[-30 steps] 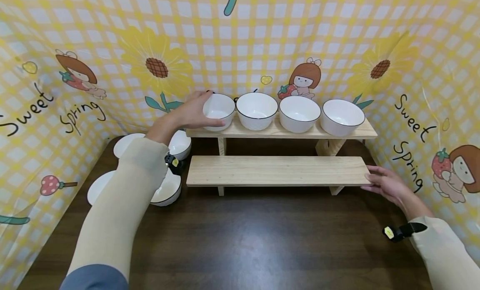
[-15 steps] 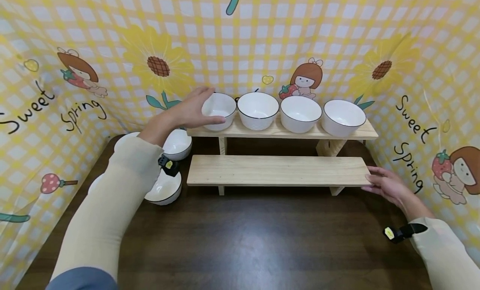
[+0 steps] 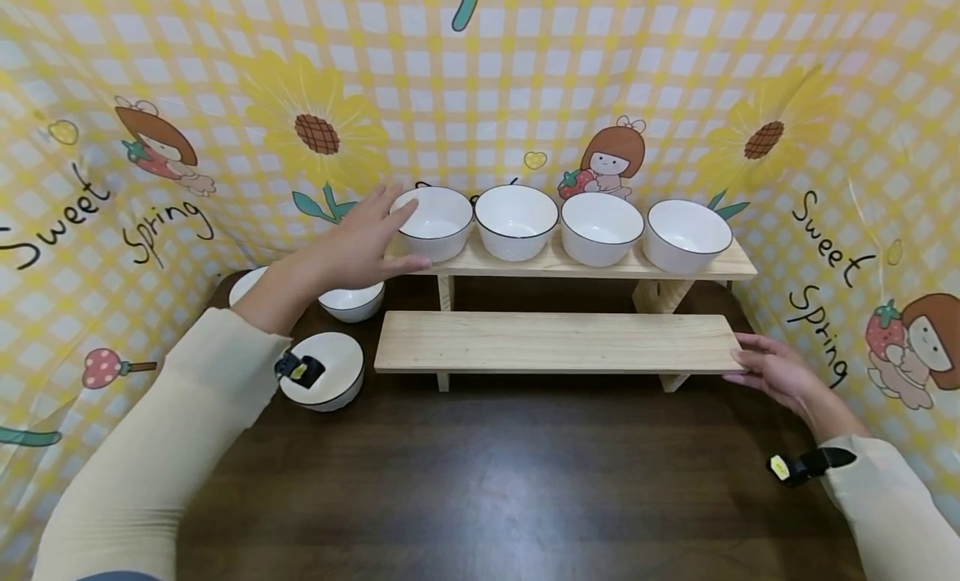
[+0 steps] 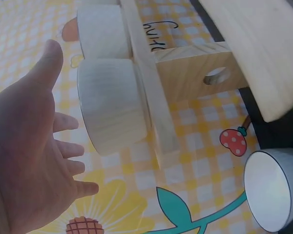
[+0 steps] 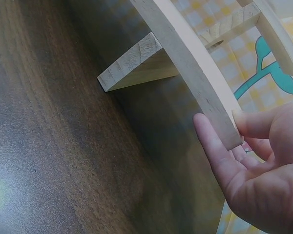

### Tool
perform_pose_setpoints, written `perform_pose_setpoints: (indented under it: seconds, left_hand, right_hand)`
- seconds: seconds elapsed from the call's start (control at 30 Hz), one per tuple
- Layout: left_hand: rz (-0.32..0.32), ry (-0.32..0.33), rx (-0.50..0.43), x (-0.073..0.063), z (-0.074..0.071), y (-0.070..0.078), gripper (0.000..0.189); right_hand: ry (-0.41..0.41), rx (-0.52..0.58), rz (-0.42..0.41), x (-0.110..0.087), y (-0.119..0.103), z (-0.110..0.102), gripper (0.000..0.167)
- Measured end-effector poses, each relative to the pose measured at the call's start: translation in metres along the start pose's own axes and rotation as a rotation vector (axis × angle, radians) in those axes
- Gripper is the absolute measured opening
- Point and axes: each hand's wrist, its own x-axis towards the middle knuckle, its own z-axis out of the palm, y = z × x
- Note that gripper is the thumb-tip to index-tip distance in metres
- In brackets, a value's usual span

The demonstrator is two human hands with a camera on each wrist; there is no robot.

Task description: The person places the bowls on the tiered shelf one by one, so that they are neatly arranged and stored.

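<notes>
Several white bowls with dark rims stand in a row on the upper board of a two-tier wooden shelf [image 3: 551,341]. Beside the leftmost bowl [image 3: 442,241], my left hand [image 3: 348,247] is spread, overlapping the bowl's left side in the head view. In the left wrist view a gap shows between those fingers and the bowl [image 4: 112,105], and the palm holds nothing. My right hand [image 3: 780,374] grips the right end of the lower board. Its thumb lies on top and a finger runs along the front edge of this board [image 5: 205,80].
More white bowls are on the dark wooden table [image 3: 480,481] left of the shelf, including a near one [image 3: 341,368] and one behind it [image 3: 352,306]; my left arm partly covers the group. A yellow checked cloth [image 3: 480,81] encloses the back and sides.
My left hand has let go of the leftmost upper bowl, opened and drawn back to the left. The bowls stay in place, and my right hand keeps its grip on the board.
</notes>
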Motion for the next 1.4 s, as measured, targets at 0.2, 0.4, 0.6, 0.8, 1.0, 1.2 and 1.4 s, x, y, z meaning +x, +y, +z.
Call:
perform_pose_setpoints:
  seconds: [0.2, 0.4, 0.6, 0.8, 1.0, 1.2, 1.4]
  left_hand:
    - [0.014, 0.004, 0.031, -0.025, 0.010, 0.002, 0.092]
    - [0.003, 0.015, 0.011, -0.049, 0.018, -0.002, 0.096]
    - [-0.042, 0.005, -0.002, -0.074, 0.024, -0.010, 0.096]
    - [-0.104, 0.006, -0.032, -0.097, 0.032, -0.025, 0.095]
    - [-0.159, 0.016, -0.061, -0.120, 0.043, -0.041, 0.097]
    - [-0.221, 0.061, -0.082, -0.143, 0.057, -0.059, 0.094]
    - [-0.241, 0.143, -0.123, -0.170, 0.072, -0.077, 0.090]
  right_hand:
    - [0.002, -0.021, 0.001, 0.001, 0.002, -0.001, 0.070]
    - [0.002, 0.002, -0.005, 0.000, 0.003, -0.002, 0.069]
    - [-0.005, 0.014, -0.016, -0.001, 0.003, -0.003, 0.070]
    - [-0.004, 0.028, -0.027, 0.000, 0.003, -0.003, 0.068]
    - [0.006, 0.011, -0.022, 0.000, 0.003, -0.001, 0.066]
    - [0.003, 0.001, -0.021, -0.002, 0.003, 0.001, 0.064]
    - [0.001, 0.017, -0.024, -0.003, 0.002, 0.001, 0.063]
